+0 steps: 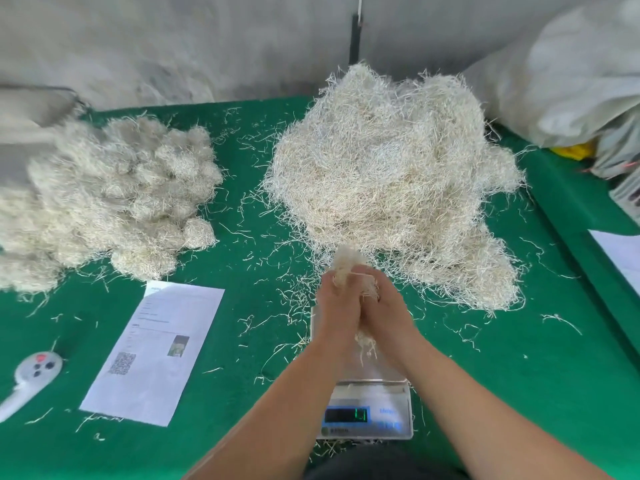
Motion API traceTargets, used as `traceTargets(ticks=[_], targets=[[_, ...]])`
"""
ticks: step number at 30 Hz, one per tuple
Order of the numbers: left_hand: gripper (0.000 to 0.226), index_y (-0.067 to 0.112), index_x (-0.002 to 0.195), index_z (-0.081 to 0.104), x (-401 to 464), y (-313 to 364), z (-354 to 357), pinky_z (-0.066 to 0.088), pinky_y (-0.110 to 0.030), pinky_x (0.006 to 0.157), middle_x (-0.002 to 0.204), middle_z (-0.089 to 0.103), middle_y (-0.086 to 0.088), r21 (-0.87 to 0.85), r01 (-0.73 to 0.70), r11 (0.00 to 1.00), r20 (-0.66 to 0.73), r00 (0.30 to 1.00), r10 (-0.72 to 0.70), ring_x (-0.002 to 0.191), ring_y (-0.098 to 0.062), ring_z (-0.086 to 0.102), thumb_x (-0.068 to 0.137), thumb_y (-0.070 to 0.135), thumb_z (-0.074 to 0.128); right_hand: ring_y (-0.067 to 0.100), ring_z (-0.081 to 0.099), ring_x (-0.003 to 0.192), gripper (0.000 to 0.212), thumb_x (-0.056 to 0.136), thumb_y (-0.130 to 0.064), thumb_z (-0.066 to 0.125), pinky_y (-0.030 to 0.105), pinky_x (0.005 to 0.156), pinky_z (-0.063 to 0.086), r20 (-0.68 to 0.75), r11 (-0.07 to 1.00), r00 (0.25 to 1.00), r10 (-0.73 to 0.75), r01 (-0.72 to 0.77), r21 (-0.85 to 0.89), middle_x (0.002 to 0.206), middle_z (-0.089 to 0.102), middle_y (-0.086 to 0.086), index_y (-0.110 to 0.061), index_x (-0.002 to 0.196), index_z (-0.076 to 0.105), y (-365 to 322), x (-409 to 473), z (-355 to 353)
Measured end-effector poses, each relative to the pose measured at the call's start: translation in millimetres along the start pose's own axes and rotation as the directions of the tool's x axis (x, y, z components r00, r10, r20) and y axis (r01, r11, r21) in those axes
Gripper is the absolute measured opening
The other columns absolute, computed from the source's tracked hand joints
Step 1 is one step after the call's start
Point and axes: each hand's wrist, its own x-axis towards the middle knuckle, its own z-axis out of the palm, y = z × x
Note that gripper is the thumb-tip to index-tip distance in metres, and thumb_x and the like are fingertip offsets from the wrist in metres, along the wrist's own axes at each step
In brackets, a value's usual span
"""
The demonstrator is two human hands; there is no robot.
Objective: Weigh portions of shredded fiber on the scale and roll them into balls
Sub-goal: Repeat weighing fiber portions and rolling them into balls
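A big loose heap of pale shredded fiber [391, 181] lies on the green table at the centre right. My left hand [337, 306] and my right hand [386, 308] are pressed together above the scale [367, 410], both closed around a fiber portion [349, 268] that sticks out above and hangs below them. The scale's pan is mostly hidden under my hands; its display glows green. At the left lies a pile of rolled fiber balls [114, 195].
A printed paper sheet [156, 351] lies left of the scale, with a white handheld remote [31, 375] further left. A white sack [568, 81] and another paper [620, 254] sit at the right edge. Loose strands litter the green table cover [519, 375]. A grey wall runs behind.
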Motion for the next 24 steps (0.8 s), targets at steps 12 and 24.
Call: traceTargets(ticks=[12,24], targets=[[0.046,0.02,0.138,0.054,-51,142,20,0.053,-0.031,0.058,0.078,0.063,0.005,-0.335,-0.264,0.904,0.011,0.959,0.284,0.067,-0.01,0.064,0.097,0.041,0.055,-0.003,0.066,0.115,0.031,0.096,-0.05,0.053,0.04,0.106,0.053,-0.056,0.84,0.845,-0.532,0.535,0.091,0.122,0.072,-0.023,-0.057,0.124,0.065,-175,-41,17],[0.059,0.059,0.127,0.061,-68,205,21,0.04,-0.053,0.115,0.142,0.061,0.016,-0.451,-0.453,0.769,0.04,0.851,0.524,0.136,-0.018,0.057,0.069,0.058,0.072,0.028,0.077,0.097,0.065,0.075,-0.076,0.074,0.044,0.088,0.057,0.026,0.627,0.971,-0.238,0.134,0.767,0.107,0.079,0.01,-0.019,0.107,0.078,-230,-55,23]])
